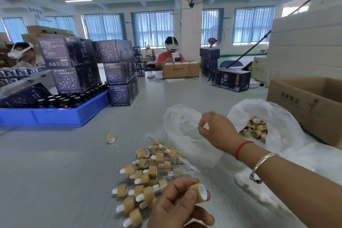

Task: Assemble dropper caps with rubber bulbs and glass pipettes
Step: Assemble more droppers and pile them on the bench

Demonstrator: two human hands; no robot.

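The left hand (177,203) is cut off by the bottom edge; its fingers cover most of the cap (199,191), leaving only the white-lined opening exposed. The glass pipette (190,125) pinched by the right hand (217,131) is transparent and faint against the clear bag (177,116); its far tip cannot be located. Pipettes in the pile of assembled droppers (146,174) are smeared by motion blur. The cardboard box (311,105) is cropped by the right edge. Print on the dark cartons (120,72) is too small to read.
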